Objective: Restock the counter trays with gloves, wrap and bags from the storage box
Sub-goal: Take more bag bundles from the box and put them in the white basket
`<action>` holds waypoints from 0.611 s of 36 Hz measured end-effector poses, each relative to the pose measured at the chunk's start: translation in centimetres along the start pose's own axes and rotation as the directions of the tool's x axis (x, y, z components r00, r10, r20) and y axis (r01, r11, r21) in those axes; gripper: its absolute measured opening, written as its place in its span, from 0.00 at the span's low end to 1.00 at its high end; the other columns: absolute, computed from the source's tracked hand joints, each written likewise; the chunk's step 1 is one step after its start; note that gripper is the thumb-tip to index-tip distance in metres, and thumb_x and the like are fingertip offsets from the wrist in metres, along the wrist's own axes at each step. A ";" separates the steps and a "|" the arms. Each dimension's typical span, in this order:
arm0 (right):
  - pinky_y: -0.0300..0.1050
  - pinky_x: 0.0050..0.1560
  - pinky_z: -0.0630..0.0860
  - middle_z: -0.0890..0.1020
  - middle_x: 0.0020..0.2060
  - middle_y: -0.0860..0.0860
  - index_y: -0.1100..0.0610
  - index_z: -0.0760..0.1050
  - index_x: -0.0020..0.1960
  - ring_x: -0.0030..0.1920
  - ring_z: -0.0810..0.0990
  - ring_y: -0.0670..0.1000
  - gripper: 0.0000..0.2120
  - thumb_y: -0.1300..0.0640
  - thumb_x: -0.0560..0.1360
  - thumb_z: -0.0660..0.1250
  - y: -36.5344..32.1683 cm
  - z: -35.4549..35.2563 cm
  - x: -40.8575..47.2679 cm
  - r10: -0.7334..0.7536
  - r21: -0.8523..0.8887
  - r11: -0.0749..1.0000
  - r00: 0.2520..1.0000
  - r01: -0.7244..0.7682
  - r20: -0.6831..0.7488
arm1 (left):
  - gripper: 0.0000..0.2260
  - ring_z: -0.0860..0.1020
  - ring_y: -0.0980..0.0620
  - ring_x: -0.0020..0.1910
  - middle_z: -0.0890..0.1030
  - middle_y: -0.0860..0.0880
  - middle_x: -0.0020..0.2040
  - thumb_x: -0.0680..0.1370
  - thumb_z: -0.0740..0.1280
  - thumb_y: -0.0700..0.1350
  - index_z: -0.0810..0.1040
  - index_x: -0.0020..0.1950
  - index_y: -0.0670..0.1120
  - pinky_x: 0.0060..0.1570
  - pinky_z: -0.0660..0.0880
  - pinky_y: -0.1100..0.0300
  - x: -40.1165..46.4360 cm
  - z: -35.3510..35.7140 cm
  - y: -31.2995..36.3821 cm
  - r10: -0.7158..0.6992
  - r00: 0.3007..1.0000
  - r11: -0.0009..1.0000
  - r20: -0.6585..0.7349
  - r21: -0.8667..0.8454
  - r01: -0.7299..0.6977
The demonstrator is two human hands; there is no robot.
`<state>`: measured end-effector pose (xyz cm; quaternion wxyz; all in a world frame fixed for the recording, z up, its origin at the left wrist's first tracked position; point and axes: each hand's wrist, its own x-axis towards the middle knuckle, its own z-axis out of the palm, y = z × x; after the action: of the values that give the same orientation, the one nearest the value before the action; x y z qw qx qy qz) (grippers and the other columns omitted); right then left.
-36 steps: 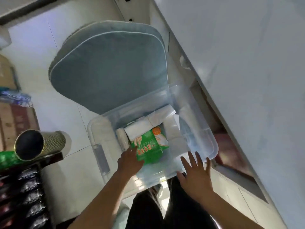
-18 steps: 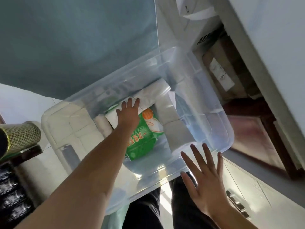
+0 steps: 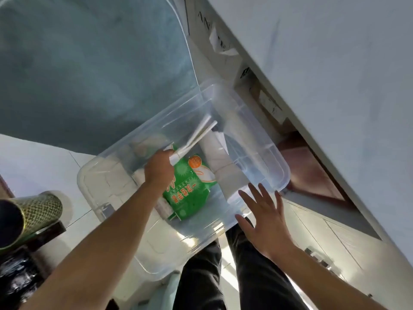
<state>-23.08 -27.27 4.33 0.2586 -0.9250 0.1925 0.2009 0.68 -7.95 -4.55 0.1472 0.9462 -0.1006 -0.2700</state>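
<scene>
Our left hand [image 3: 159,167] grips what looks like a white roll [image 3: 194,138] inside the clear storage box [image 3: 276,162]; right hand [image 3: 262,217] hovers, fingers spread, holding nothing.

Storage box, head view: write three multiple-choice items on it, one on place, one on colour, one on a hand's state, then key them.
1. Where does the green packet lie?
A. inside the clear storage box
B. on the counter
C. on the floor beside the box

2. What colour is the round mark at the packet's upper end?
A. blue
B. orange
C. black

3. What is the left hand doing?
A. resting flat on the box rim
B. hanging idle outside the box
C. gripping a white folded bundle

Key: 1 A, the packet sits within the transparent walls. 2 B, an orange circle shows beside the white bundle. 3 C, its fingers curl round the bundle's lower end, while the right hand is spread open near the box's edge.
</scene>
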 end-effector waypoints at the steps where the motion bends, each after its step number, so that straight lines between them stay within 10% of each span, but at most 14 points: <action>1: 0.63 0.77 0.51 0.64 0.77 0.51 0.48 0.69 0.74 0.79 0.55 0.54 0.27 0.39 0.77 0.60 -0.6 -0.7 0.1 0.031 0.052 0.998 0.999 -0.031 -0.008 | 0.21 0.80 0.39 0.56 0.81 0.40 0.58 0.74 0.63 0.30 0.78 0.66 0.42 0.52 0.78 0.49 -1.4 -0.8 0.1 -0.003 1.000 0.998 0.010 -0.064 0.004; 5: 0.51 0.74 0.61 0.69 0.74 0.47 0.46 0.69 0.73 0.75 0.64 0.49 0.29 0.44 0.74 0.72 -3.1 -3.2 0.3 0.191 0.403 0.898 0.982 -0.180 0.012 | 0.14 0.81 0.40 0.48 0.83 0.43 0.50 0.74 0.69 0.34 0.82 0.58 0.43 0.46 0.78 0.55 -7.4 -4.2 0.6 -0.058 0.986 0.927 0.156 -0.359 0.111; 8: 0.40 0.57 0.71 0.74 0.67 0.43 0.44 0.71 0.71 0.63 0.74 0.42 0.30 0.47 0.71 0.75 -5.0 -5.5 0.5 0.303 0.706 0.579 0.912 -0.407 0.276 | 0.16 0.83 0.42 0.51 0.86 0.47 0.50 0.73 0.72 0.33 0.84 0.54 0.50 0.45 0.81 0.54 -12.4 -6.5 1.7 -0.034 0.929 0.594 0.367 -0.741 0.315; 13: 0.60 0.59 0.79 0.84 0.57 0.55 0.51 0.78 0.64 0.59 0.83 0.57 0.19 0.59 0.74 0.72 -5.7 -8.0 0.0 0.062 0.793 0.119 0.801 -0.598 0.595 | 0.22 0.84 0.45 0.55 0.84 0.45 0.58 0.71 0.75 0.35 0.81 0.62 0.51 0.45 0.81 0.55 -18.1 -7.4 3.8 0.137 0.841 0.226 0.524 -0.843 0.489; 22: 0.51 0.47 0.82 0.85 0.56 0.56 0.50 0.83 0.57 0.54 0.85 0.57 0.16 0.61 0.71 0.74 -2.8 -8.6 -3.2 0.044 0.820 0.020 0.819 -0.573 0.571 | 0.24 0.80 0.41 0.59 0.81 0.40 0.63 0.71 0.74 0.35 0.78 0.66 0.47 0.58 0.78 0.44 -20.1 -5.1 7.4 0.300 0.713 0.261 0.634 -0.773 0.578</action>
<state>-22.16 -28.99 13.71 0.7838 -0.3796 0.4213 0.2529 -14.09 -8.31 11.74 0.6078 0.4896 0.1307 -0.6113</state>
